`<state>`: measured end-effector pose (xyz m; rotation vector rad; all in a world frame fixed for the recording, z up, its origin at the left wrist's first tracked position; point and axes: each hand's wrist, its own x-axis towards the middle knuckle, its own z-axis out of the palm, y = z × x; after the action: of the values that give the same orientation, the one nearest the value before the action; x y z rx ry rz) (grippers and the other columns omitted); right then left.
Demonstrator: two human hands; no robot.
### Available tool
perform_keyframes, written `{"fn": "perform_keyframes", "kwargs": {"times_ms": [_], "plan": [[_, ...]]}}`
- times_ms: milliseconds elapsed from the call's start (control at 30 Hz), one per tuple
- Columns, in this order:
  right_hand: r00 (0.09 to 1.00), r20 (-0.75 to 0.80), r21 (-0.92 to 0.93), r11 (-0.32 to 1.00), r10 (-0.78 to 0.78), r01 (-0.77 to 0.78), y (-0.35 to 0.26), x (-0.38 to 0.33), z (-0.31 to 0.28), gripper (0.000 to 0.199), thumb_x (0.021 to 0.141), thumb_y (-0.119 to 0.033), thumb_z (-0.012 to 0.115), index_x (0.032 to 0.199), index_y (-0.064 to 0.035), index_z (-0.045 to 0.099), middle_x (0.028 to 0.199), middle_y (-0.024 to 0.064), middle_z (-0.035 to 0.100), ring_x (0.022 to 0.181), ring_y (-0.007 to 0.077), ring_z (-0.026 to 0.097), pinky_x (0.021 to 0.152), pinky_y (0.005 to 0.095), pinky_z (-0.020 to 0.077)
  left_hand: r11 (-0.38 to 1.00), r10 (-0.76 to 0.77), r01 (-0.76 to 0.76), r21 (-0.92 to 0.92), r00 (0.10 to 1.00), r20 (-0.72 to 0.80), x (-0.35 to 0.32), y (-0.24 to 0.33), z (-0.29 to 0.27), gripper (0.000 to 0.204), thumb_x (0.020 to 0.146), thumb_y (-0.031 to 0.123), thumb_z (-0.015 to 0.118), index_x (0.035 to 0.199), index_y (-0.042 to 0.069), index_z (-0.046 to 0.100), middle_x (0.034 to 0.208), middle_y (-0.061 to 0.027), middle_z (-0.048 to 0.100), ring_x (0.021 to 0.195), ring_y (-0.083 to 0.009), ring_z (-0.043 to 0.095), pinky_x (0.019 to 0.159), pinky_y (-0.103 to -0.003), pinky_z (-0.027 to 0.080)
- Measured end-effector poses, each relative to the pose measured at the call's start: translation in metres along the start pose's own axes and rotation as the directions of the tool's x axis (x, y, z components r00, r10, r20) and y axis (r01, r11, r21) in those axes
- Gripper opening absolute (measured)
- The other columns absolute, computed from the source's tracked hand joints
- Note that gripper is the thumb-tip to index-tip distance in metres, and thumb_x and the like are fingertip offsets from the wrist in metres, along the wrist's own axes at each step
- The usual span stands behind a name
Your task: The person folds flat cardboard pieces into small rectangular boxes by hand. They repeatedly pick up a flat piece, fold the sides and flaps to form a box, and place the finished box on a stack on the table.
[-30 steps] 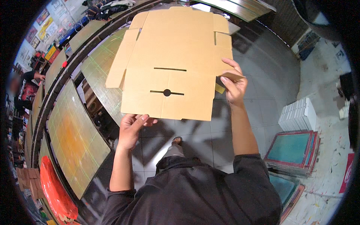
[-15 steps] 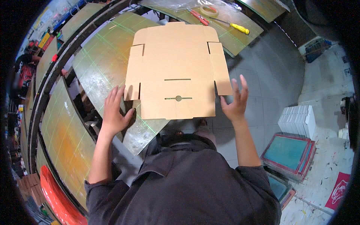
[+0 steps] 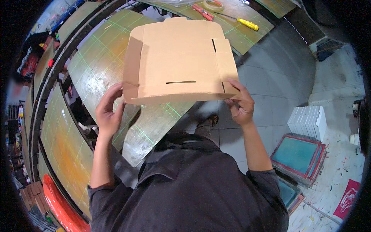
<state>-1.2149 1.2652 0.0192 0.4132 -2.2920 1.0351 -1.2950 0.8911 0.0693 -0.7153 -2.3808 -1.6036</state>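
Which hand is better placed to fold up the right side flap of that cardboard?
Probably the right hand: its fingers are at the near corner of the right side flap. The left hand is at the opposite near corner, across the whole cardboard.

1. You had the cardboard blank [image 3: 176, 54] ahead of you, its left and near panels tilted up, the right one flatter.
2. At its eight o'clock, your left hand [image 3: 109, 110] met the corner, thumb and fingers spread.
3. At its four o'clock, your right hand [image 3: 241, 105] pinched the opposite near corner.
4. At two o'clock, a yellow-handled screwdriver [image 3: 247, 24] lay on a green-lined board [image 3: 244, 41].
5. Farther out at four, a white stack [image 3: 307, 123] stood beside framed screens [image 3: 295, 154].
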Motion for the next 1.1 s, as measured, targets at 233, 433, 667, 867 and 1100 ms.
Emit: {"fn": "perform_keyframes", "kwargs": {"times_ms": [233, 433, 667, 867, 1100], "plan": [[0.997, 0.055, -0.099, 0.994, -0.048, 0.053, -0.005, 0.003, 0.004, 0.015, 0.066, -0.009, 0.070, 0.080, -0.0088, 0.066, 0.116, 0.0165, 0.054, 0.108, 0.0314, 0.051, 0.090, 0.0364, 0.0400, 0.952, 0.063, -0.106, 0.287, 0.986, 0.154, 0.029, -0.028, 0.000, 0.023, 0.072, 0.000, 0.063, 0.092, 0.010, 0.068, 0.118, -0.0134, 0.051, 0.116, -0.0259, 0.045, 0.093, -0.037, 0.037], [0.995, 0.100, -0.027, 0.999, -0.024, 0.027, -0.014, 0.001, -0.004, 0.012, 0.068, -0.009, 0.068, 0.079, -0.0086, 0.066, 0.117, 0.0165, 0.054, 0.107, 0.0328, 0.051, 0.091, 0.0387, 0.0388, 0.991, 0.032, -0.063, 0.122, 0.970, 0.242, 0.037, -0.033, -0.013, 0.014, 0.075, 0.008, 0.066, 0.089, 0.006, 0.065, 0.127, -0.0135, 0.045, 0.119, -0.0265, 0.043, 0.098, -0.037, 0.033], [0.989, 0.149, -0.102, 0.995, -0.005, 0.021, -0.025, 0.001, -0.008, 0.017, 0.067, -0.007, 0.068, 0.084, -0.0073, 0.063, 0.122, 0.0191, 0.049, 0.111, 0.0340, 0.048, 0.091, 0.0398, 0.0392, 0.825, 0.126, -0.284, 0.488, 0.935, 0.332, 0.041, 0.006, 0.035, 0.012, 0.081, 0.013, 0.057, 0.087, 0.003, 0.057, 0.119, -0.0163, 0.045, 0.108, -0.0335, 0.047, 0.085, -0.040, 0.039], [0.997, -0.013, -0.162, 0.984, 0.076, -0.078, -0.027, -0.003, -0.007, 0.046, 0.065, -0.010, 0.072, 0.108, -0.0077, 0.054, 0.127, 0.0202, 0.041, 0.114, 0.0335, 0.044, 0.094, 0.0404, 0.0378, 0.880, 0.148, -0.270, 0.390, 0.938, 0.314, 0.040, 0.001, 0.037, 0.009, 0.079, 0.008, 0.057, 0.086, 0.003, 0.058, 0.105, -0.0132, 0.056, 0.095, -0.0325, 0.053, 0.081, -0.039, 0.042], [0.929, 0.029, -0.017, 0.929, 0.370, -0.370, -0.015, -0.015, -0.010, 0.059, 0.062, -0.012, 0.075, 0.115, -0.0051, 0.051, 0.123, 0.0186, 0.044, 0.113, 0.0317, 0.046, 0.093, 0.0380, 0.0391, 0.918, 0.199, -0.303, 0.257, 0.910, 0.363, 0.038, -0.001, 0.030, 0.009, 0.078, 0.005, 0.058, 0.087, 0.001, 0.059, 0.102, -0.0130, 0.058, 0.096, -0.0299, 0.055, 0.082, -0.035, 0.043]]}}
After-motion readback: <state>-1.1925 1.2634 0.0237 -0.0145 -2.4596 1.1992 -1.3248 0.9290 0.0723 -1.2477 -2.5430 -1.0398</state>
